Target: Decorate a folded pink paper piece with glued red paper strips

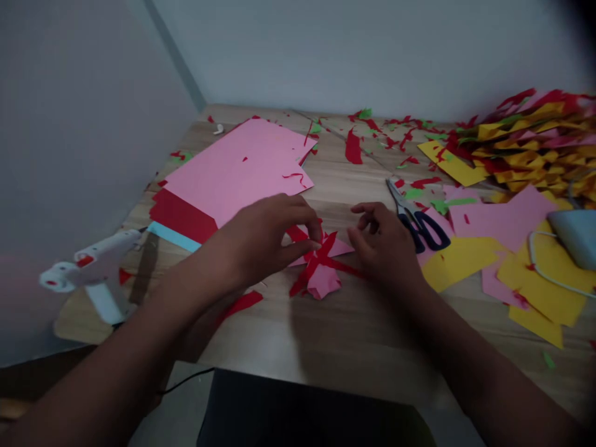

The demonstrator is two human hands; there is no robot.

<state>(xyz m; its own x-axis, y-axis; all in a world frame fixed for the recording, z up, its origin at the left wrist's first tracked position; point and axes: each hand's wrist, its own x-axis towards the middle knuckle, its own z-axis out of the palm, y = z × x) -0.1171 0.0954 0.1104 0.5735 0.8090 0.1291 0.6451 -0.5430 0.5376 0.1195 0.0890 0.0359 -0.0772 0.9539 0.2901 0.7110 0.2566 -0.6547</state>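
Note:
A pink and red paper flower [325, 279] lies on the wooden table between my hands, with pointed red strips spreading from its middle. My left hand [274, 233] reaches over it from the left, thumb and forefinger pinched at the red paper at its centre. To the right of the flower, my right hand [384, 242] hovers with fingers loosely curled and thumb apart from the forefinger, holding nothing I can see. Scissors with dark blue handles [421, 228] lie just beyond the right hand, blades pointing away.
Pink sheets [233, 167] lie over red sheets [184, 214] at the left. A white glue gun [105, 273] stands by the left table edge. Yellow pieces [460, 264] and a yellow-red paper heap [535, 143] fill the right. Red and green scraps litter the back.

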